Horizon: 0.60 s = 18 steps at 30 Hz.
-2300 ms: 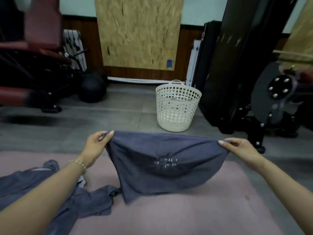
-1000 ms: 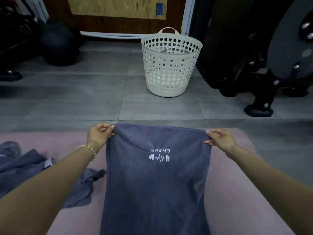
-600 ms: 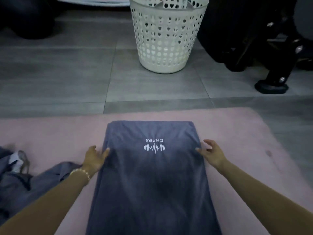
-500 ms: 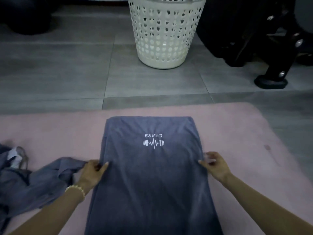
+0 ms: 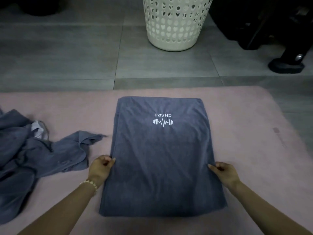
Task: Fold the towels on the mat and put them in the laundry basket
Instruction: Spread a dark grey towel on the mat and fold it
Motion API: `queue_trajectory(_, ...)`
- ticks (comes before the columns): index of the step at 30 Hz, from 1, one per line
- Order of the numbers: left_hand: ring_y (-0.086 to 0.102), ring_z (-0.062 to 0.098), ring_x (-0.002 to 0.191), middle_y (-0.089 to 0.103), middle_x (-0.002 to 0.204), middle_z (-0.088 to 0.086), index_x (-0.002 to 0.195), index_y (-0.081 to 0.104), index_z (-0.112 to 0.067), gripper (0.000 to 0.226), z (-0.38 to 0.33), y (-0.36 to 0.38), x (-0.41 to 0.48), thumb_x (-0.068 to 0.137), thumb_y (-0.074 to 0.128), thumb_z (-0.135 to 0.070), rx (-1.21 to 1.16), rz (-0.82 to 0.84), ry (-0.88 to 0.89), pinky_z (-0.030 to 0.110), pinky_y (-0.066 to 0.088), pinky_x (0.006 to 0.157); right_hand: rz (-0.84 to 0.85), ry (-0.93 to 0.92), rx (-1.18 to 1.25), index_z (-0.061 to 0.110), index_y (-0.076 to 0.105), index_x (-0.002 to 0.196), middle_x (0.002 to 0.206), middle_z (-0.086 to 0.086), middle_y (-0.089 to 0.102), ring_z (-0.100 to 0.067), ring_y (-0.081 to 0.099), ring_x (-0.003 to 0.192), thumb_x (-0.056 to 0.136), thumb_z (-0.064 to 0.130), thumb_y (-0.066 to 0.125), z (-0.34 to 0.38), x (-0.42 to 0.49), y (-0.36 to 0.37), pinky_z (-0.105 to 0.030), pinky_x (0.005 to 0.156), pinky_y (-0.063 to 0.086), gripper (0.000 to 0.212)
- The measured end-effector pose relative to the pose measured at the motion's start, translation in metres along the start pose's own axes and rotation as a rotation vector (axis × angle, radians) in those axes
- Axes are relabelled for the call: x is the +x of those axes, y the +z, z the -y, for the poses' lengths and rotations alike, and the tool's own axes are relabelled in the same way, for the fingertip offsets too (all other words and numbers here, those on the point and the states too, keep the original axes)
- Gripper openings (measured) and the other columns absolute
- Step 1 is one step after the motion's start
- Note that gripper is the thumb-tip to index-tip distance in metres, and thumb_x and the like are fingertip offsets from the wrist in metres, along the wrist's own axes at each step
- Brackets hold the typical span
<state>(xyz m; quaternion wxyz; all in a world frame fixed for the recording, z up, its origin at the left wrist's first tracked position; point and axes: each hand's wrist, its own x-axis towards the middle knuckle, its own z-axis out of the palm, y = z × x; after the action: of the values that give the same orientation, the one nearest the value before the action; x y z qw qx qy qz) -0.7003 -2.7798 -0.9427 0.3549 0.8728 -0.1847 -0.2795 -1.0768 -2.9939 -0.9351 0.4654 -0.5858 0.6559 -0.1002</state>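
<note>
The left hand (image 5: 100, 170) and right hand (image 5: 225, 173) have slid nearer, each pinching a side edge of the towel (image 5: 160, 158), probably for a crosswise fold.

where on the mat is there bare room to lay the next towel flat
The widest bare patch of the mat lies right of the flat towel, out to the mat's right edge. A narrower strip runs between the towel's far edge and the floor. Left is crowded: the crumpled towels reach nearly to the left hand.
</note>
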Motion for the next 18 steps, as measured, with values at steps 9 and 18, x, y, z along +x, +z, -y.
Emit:
queue_trajectory(9, 0.061, 0.028, 0.068, 0.066, 0.075, 0.016, 0.068, 0.061, -0.008, 0.021, 0.019, -0.012, -0.010, 0.085, 0.068, -0.019, -0.035, -0.050, -0.120, 0.037, 0.053, 0.074, -0.013, 0.026, 0.092, -0.005, 0.069, 0.087, 0.083, -0.012, 0.068, -0.024, 0.060, 0.073, 0.082, 0.019, 0.072, -0.002, -0.021, -0.008, -0.006, 0.050, 0.045, 0.025)
queue_trajectory(18, 0.062, 0.016, 0.073, 0.069, 0.082, 0.002, 0.085, 0.068, -0.013, 0.027, 0.031, -0.021, -0.084, 0.087, 0.063, -0.039, 0.211, 0.298, -0.042, 0.022, 0.046, 0.064, 0.227, -0.011, -0.015, 0.012, 0.066, 0.101, 0.093, -0.003, 0.070, -0.012, 0.064, 0.080, 0.079, 0.023, 0.075, -0.030, -0.075, -0.005, -0.006, 0.056, 0.046, 0.026)
